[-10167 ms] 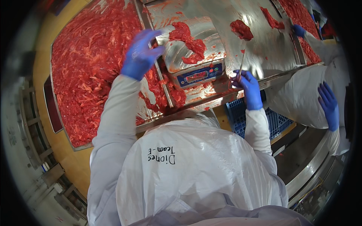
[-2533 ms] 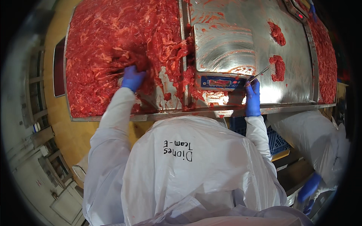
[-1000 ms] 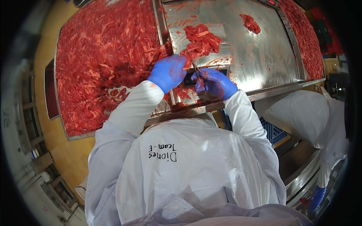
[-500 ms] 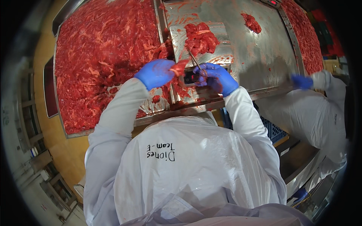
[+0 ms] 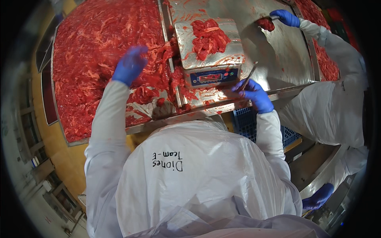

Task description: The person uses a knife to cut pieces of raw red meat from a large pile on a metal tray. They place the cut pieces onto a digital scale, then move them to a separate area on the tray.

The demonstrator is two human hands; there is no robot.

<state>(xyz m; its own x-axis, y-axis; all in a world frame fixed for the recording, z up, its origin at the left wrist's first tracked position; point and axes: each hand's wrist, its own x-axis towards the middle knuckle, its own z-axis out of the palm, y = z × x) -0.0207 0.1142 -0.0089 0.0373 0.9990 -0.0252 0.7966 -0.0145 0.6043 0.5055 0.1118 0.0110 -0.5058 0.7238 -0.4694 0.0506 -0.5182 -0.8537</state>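
My left hand (image 5: 130, 65), in a blue glove, is over the big tray of sliced raw red meat (image 5: 95, 79). Motion smears its fingers, and I see no piece of meat clearly in it. In front of the scale's right corner, my right hand (image 5: 256, 95), also blue-gloved, is closed around a slim metal tool (image 5: 251, 73) that points up and away; its exact kind does not show. On the steel platform of the bench scale (image 5: 184, 49) sits a pile of meat strips (image 5: 209, 39). The scale's blue front panel has a small lit display.
To the right, a co-worker's gloved hand (image 5: 286, 18) holds a metal utensil at a small meat clump (image 5: 266, 24) on the steel table (image 5: 285, 59). The co-worker's other hand (image 5: 319, 197) hangs lower. Blue crates (image 5: 244, 123) stand beneath the table's edge. More meat (image 5: 327, 63) lies far right.
My left hand has moved left from the scale's front to over the tray. My right hand, with the tool, has drawn right and nearer. The co-worker's hand has reached the small clump.
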